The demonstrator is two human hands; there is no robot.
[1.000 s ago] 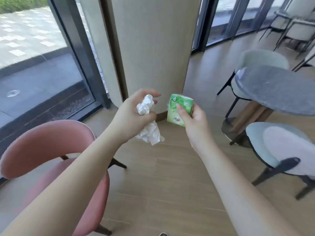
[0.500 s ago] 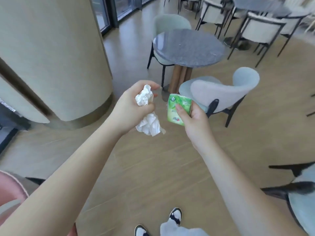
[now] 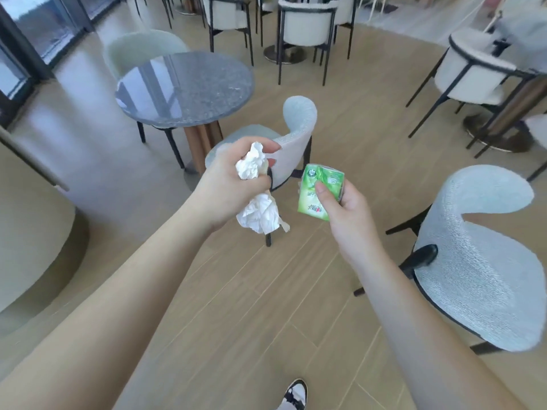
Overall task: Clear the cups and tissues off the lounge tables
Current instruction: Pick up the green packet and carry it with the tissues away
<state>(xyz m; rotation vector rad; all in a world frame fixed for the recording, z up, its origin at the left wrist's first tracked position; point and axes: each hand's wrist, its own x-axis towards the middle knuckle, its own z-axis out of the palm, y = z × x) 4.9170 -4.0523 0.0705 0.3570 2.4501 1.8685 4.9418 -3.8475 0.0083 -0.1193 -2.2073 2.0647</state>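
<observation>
Above the floor, left hand (image 3: pixel 228 184) grips tissues (image 3: pixel 260 214), right hand (image 3: pixel 344 207) pack (image 3: pixel 318 189).

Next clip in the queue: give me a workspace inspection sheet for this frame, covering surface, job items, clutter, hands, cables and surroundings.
Surface: round grey stone-top table, nothing seen on it.
Job's things: crumpled white tissue in the left hand; green tissue packet in the right hand. Cups: nothing seen.
Clutter: nothing seen.
Hands: left hand grips the tissue, which sticks out above and below the fist; right hand holds the packet, thumb across its front.
Cables: nothing seen.
Surroundings: wood-plank floor; pale blue chair by the table, another pale blue chair at right; white chairs behind; beige column at left.
</observation>
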